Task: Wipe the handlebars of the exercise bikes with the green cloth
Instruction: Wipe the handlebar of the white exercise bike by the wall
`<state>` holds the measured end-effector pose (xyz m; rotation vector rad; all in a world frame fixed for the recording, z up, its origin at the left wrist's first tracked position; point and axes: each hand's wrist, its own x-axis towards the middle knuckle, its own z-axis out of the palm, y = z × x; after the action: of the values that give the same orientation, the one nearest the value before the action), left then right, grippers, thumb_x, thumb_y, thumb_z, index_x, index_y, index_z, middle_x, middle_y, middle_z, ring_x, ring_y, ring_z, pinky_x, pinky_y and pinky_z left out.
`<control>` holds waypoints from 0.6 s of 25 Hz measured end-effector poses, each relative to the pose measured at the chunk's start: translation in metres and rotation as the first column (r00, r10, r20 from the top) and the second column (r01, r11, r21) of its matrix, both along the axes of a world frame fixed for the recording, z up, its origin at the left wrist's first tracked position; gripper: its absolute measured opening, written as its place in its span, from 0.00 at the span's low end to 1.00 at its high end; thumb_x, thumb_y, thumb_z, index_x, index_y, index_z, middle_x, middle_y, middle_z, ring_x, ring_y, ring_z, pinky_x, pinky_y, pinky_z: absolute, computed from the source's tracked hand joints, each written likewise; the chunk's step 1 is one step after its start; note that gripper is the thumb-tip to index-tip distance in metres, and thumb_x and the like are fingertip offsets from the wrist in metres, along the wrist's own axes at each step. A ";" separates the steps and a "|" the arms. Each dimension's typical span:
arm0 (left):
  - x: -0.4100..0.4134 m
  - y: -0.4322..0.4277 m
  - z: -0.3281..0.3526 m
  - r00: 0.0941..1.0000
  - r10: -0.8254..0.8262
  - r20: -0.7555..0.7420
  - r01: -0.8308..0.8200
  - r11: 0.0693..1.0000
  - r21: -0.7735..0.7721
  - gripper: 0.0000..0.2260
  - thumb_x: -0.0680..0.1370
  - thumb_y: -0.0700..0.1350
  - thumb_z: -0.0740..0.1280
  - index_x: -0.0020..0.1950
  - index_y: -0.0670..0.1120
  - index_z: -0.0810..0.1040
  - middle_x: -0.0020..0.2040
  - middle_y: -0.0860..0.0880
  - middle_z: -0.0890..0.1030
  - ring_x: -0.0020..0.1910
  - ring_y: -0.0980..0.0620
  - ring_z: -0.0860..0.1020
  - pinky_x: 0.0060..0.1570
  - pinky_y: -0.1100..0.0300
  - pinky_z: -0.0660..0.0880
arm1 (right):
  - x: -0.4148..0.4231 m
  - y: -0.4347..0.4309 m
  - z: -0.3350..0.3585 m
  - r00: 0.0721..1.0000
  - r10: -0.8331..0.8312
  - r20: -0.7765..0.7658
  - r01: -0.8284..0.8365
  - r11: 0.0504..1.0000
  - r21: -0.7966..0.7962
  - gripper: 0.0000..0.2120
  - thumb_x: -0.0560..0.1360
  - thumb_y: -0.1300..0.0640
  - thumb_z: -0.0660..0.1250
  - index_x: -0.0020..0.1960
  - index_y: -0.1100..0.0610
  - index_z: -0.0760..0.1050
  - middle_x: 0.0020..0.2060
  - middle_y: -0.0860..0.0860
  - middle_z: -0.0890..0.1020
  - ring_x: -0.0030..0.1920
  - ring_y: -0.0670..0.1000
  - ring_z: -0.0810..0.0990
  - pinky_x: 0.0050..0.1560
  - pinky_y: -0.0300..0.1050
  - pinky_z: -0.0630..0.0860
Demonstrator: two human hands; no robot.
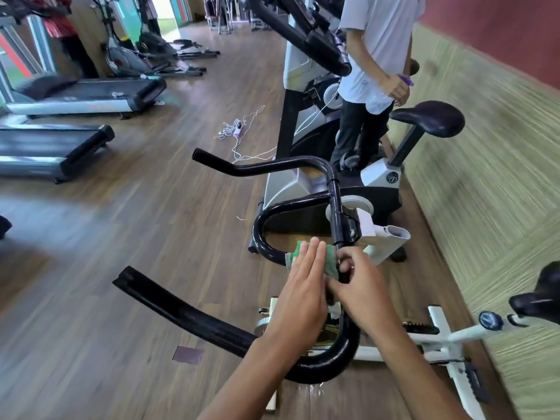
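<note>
The black handlebars (272, 168) of the nearest exercise bike curve across the middle of the head view, with a second padded arm (188, 316) reaching lower left. The green cloth (328, 259) is wrapped on the central bar just below the clamp. My left hand (303, 286) lies flat with straight fingers pressing the cloth against the bar. My right hand (357, 280) has its fingers curled round the cloth and the bar from the right side. Most of the cloth is hidden under both hands.
A person in a white shirt (378, 50) stands beside the second exercise bike (378, 177) ahead. Its black saddle (430, 118) sticks out right. Treadmills (78, 95) line the left. A power strip with cables (238, 130) lies on the wooden floor. A green wall (491, 207) runs along the right.
</note>
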<state>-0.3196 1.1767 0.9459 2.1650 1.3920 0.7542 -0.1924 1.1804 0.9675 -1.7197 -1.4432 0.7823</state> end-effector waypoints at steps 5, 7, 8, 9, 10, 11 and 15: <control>0.009 0.020 -0.013 0.961 0.047 -0.272 0.010 0.978 0.206 0.23 0.86 0.51 0.47 0.78 0.42 0.62 0.78 0.44 0.65 0.79 0.44 0.57 0.78 0.48 0.47 | 0.025 -0.007 -0.003 0.849 -0.203 -0.488 0.131 0.975 -0.179 0.08 0.78 0.58 0.69 0.54 0.49 0.75 0.49 0.53 0.81 0.43 0.47 0.80 0.44 0.44 0.74; 0.009 0.032 -0.016 0.939 0.013 -0.343 0.107 0.939 0.327 0.20 0.85 0.48 0.51 0.71 0.41 0.72 0.66 0.45 0.77 0.68 0.42 0.73 0.73 0.46 0.64 | 0.016 -0.003 -0.009 0.806 -0.253 -0.535 0.134 0.958 -0.252 0.05 0.80 0.53 0.66 0.56 0.50 0.75 0.50 0.54 0.82 0.46 0.48 0.82 0.44 0.43 0.74; 0.006 0.038 -0.015 0.930 -0.019 -0.366 0.163 0.916 0.366 0.19 0.85 0.48 0.52 0.69 0.40 0.73 0.62 0.45 0.78 0.62 0.43 0.76 0.68 0.47 0.70 | 0.010 0.000 -0.010 0.791 -0.271 -0.549 0.128 0.950 -0.284 0.07 0.81 0.51 0.63 0.57 0.50 0.75 0.50 0.53 0.82 0.48 0.48 0.82 0.44 0.44 0.74; 0.001 0.044 -0.013 0.918 -0.055 -0.392 0.221 0.893 0.393 0.19 0.85 0.48 0.52 0.69 0.40 0.73 0.60 0.44 0.79 0.59 0.43 0.77 0.64 0.48 0.72 | 0.004 0.004 -0.012 0.779 -0.290 -0.556 0.128 0.942 -0.312 0.08 0.82 0.49 0.61 0.58 0.50 0.75 0.50 0.51 0.82 0.49 0.48 0.81 0.45 0.44 0.74; -0.005 0.050 -0.011 0.901 -0.088 -0.426 0.282 0.864 0.418 0.20 0.86 0.49 0.52 0.69 0.39 0.73 0.60 0.44 0.79 0.57 0.44 0.77 0.62 0.49 0.73 | -0.001 0.008 -0.011 0.771 -0.302 -0.560 0.126 0.935 -0.330 0.09 0.83 0.49 0.60 0.59 0.50 0.74 0.49 0.51 0.82 0.48 0.49 0.81 0.44 0.44 0.74; -0.013 0.057 -0.012 0.878 -0.117 -0.463 0.345 0.826 0.445 0.21 0.86 0.49 0.51 0.69 0.38 0.73 0.60 0.43 0.78 0.57 0.44 0.77 0.61 0.50 0.73 | -0.005 0.012 -0.011 0.767 -0.302 -0.566 0.117 0.933 -0.340 0.09 0.83 0.48 0.58 0.59 0.50 0.73 0.47 0.51 0.82 0.45 0.50 0.82 0.43 0.44 0.75; -0.031 0.068 -0.018 0.831 -0.128 -0.541 0.459 0.707 0.538 0.22 0.85 0.50 0.53 0.70 0.37 0.72 0.62 0.41 0.78 0.59 0.42 0.77 0.63 0.48 0.72 | -0.012 0.016 -0.012 0.797 -0.273 -0.539 0.093 0.936 -0.338 0.09 0.85 0.49 0.54 0.59 0.48 0.71 0.40 0.53 0.80 0.32 0.48 0.77 0.31 0.40 0.72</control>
<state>-0.3502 1.2443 0.9276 3.2198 0.9766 0.6702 -0.2040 1.1968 0.9555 -1.5984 -0.7497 1.3276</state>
